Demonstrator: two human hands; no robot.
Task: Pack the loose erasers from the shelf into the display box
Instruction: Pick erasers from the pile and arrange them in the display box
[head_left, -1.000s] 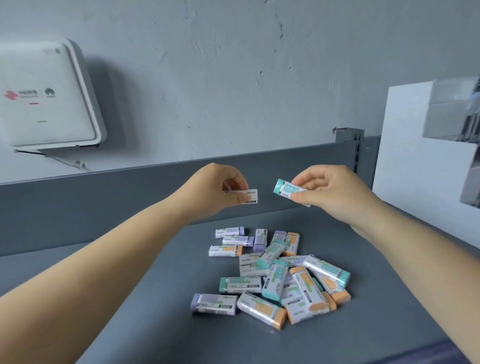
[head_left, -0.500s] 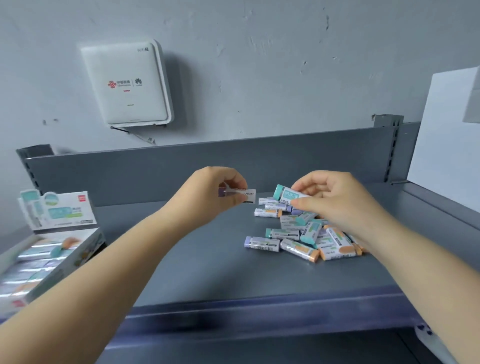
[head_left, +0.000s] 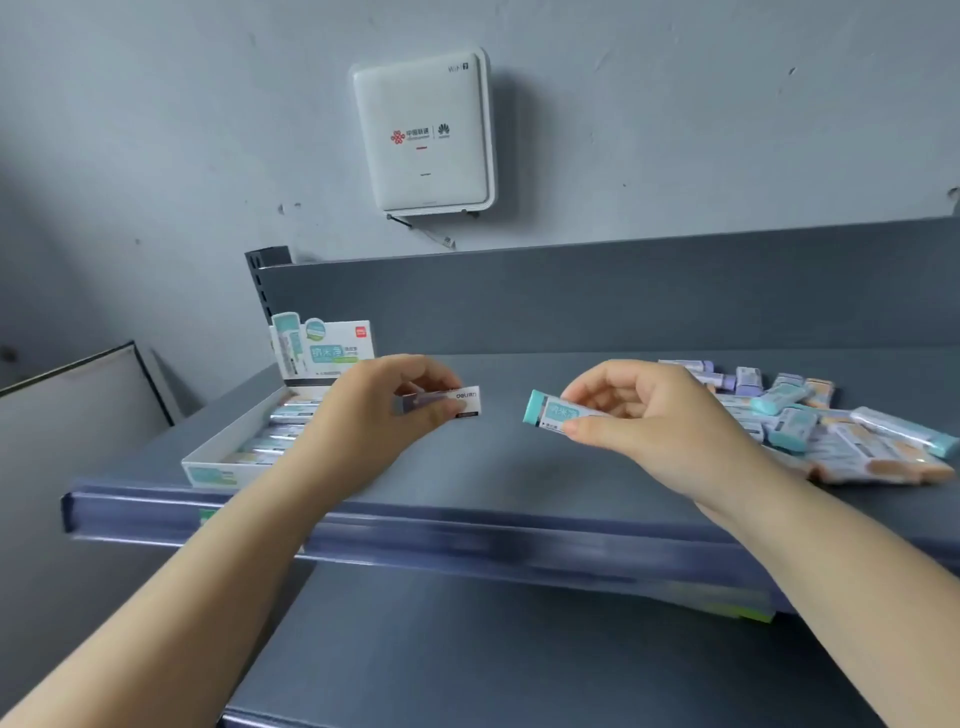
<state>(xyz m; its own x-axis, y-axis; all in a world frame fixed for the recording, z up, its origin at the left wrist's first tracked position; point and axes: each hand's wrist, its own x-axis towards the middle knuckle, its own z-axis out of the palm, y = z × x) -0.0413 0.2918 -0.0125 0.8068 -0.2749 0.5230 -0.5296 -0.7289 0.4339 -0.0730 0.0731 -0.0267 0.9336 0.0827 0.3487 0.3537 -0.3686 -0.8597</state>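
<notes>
Two bare hands above a grey shelf (head_left: 493, 467) – the left hand (head_left: 374, 410) pinches a purple-ended eraser (head_left: 447, 402), the right hand (head_left: 649, 415) pinches a teal-ended eraser (head_left: 550, 413). The display box (head_left: 208, 467) lies at the left, the loose eraser pile (head_left: 831, 431) at the right

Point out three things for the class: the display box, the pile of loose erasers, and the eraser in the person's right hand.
display box (head_left: 208, 474): head view, on its front wall.
pile of loose erasers (head_left: 852, 441): head view, on an eraser mid-pile.
teal-capped eraser (head_left: 540, 410): head view, on its exposed teal end.
</notes>
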